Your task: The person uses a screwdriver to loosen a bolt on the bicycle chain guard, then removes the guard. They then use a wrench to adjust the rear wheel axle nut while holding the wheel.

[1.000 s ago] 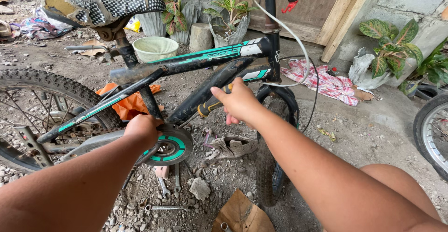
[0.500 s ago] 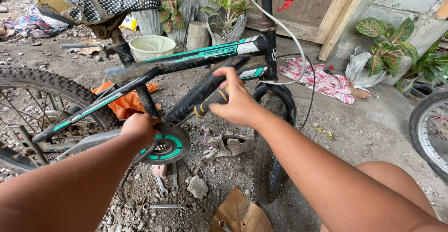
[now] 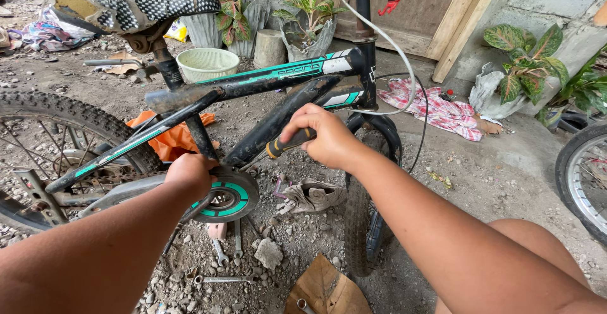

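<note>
Left hand (image 3: 190, 174): closed around the crank area, touching the green-and-black chainring guard (image 3: 229, 198) at its left edge. Right hand (image 3: 329, 138): fisted on a screwdriver (image 3: 286, 144), up-right of the guard, long axis slanting down-left toward it. Beyond: bicycle frame (image 3: 278, 77), saddle (image 3: 136, 7).

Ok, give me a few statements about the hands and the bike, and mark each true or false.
1. The right hand grips a screwdriver with a yellow and black handle. True.
2. The left hand rests on the saddle. False: it is down at the chainring guard.
3. Wrenches lie on the gravel under the bike. True.
4. The pale basket hangs from the handlebar. False: it sits on the ground behind the frame.
</note>
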A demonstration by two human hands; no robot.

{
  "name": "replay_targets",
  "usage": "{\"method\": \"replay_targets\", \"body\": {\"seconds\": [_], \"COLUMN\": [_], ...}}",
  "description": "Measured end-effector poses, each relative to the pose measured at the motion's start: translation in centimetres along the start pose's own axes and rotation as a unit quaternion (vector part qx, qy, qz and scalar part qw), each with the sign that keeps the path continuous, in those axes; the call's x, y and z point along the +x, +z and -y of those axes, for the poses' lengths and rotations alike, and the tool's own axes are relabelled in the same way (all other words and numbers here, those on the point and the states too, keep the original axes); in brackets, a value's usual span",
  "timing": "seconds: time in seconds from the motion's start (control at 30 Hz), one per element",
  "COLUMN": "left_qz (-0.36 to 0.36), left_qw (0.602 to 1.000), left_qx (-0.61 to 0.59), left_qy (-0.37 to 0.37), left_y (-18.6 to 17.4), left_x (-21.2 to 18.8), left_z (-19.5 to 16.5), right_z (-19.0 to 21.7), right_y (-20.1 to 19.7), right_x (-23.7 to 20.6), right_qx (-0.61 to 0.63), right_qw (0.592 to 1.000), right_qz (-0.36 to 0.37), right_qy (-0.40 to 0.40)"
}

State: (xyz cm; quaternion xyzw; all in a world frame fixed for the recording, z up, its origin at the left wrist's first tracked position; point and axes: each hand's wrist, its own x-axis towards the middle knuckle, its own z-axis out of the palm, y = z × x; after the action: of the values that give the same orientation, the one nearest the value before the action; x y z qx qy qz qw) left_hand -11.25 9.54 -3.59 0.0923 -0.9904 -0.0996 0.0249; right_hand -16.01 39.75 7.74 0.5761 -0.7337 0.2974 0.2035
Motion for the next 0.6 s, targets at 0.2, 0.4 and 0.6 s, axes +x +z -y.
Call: {"method": "replay_targets", "body": {"seconds": [0.2, 0.4, 0.6], "left_qz": [0.001, -0.006, -0.007], "left_qw": [1.000, 1.000, 1.000], "left_qx": [-0.003, -0.014, -0.006], "left_qy": [-0.001, 0.002, 0.007], "left_y": [-0.1, 0.1, 0.2], "left_x": [0.0, 0.1, 0.3], "left_z": [-0.3, -0.1, -0.2], "right_z": [3.5, 2.0, -0.5], "right_y": [0.7, 0.6, -0.2], "right_x": [1.8, 1.7, -0.1], "right_qx": [0.145, 0.136, 0.157], "right_qw": [0.860, 0.868, 0.941], "right_qz": [-0.063, -0.048, 0.008], "right_qy": [0.486, 0.476, 0.299]}}
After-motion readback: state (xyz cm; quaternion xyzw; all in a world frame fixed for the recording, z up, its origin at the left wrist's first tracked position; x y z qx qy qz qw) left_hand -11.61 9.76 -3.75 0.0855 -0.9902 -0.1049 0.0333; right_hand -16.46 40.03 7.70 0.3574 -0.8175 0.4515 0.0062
